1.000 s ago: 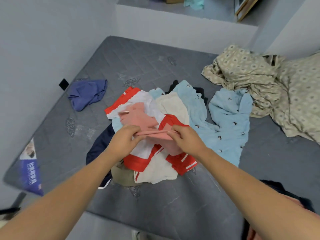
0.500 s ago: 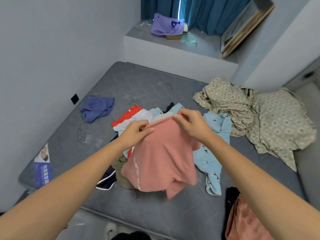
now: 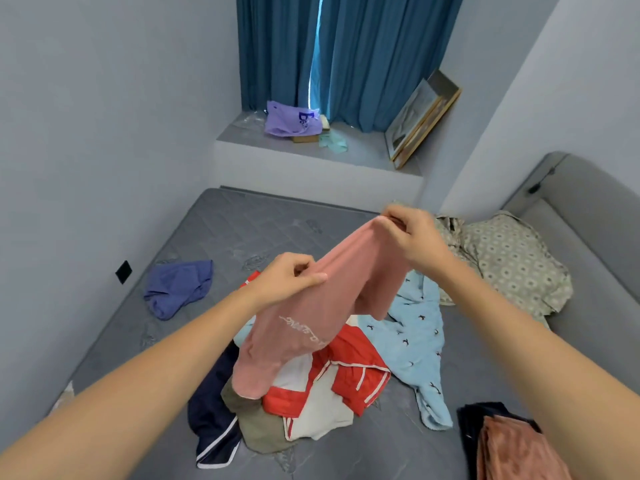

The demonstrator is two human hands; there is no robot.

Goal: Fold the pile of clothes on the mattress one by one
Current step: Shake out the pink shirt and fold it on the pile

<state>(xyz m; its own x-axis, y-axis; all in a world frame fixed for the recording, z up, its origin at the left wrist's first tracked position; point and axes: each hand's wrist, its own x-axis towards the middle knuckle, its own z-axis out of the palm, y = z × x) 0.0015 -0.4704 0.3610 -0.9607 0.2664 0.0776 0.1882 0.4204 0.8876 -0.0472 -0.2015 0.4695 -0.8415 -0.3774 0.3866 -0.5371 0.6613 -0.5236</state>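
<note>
A pink garment [image 3: 311,317] with white lettering hangs in the air above the pile. My left hand [image 3: 287,282] pinches its top edge at the left, and my right hand [image 3: 412,237] grips the same edge higher and to the right. Below lies the pile on the grey mattress [image 3: 221,237]: a red and white piece [image 3: 332,386], a light blue patterned piece [image 3: 415,334], a navy piece with white trim [image 3: 211,424] and an olive piece [image 3: 256,424].
A blue garment [image 3: 176,289] lies apart at the left near the wall. Beige patterned bedding [image 3: 505,261] is heaped at the right. Dark and rust-coloured clothes [image 3: 502,445] sit at the bottom right. A ledge [image 3: 311,157] with a purple bag and frames is behind.
Both hands have lifted the pink garment off the pile and higher, the right hand rising more than the left. The garment now hangs free, and the view has tilted up.
</note>
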